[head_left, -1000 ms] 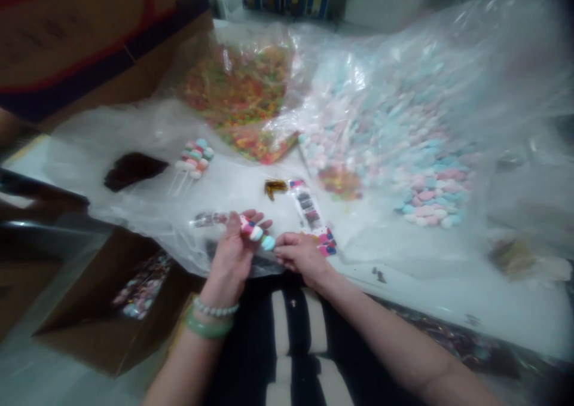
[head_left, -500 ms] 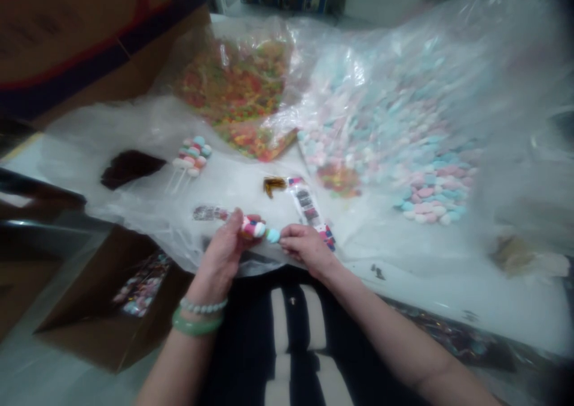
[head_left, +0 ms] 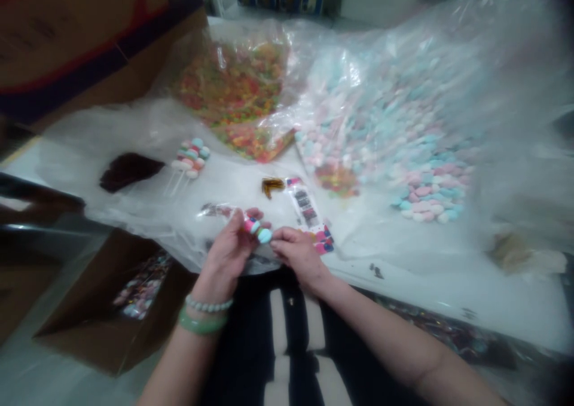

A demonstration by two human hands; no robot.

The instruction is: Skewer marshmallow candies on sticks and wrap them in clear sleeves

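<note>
My left hand (head_left: 232, 247) is closed around a clear printed wrapper (head_left: 215, 210), whose far end sticks out to the left of my fingers. A candy skewer (head_left: 264, 236) with pale blue and white pieces pokes from the wrapper's open end, partly inside it. My right hand (head_left: 298, 255) pinches the near end of that skewer; the stick itself is hidden by my fingertips. Beyond my right hand lie printed wrappers (head_left: 307, 208) and a small bunch of gold twist ties (head_left: 272, 186).
Finished-looking candy skewers (head_left: 192, 158) lie at left, near a dark bundle (head_left: 131, 171). Behind are a bag of orange-green gummies (head_left: 233, 83) and a heap of pastel candies (head_left: 430, 194). An open carton (head_left: 94, 316) holding packed candies stands lower left.
My right hand has moved left towards my left hand. The candy skewer has slid farther into the wrapper, and less of it shows between my hands.
</note>
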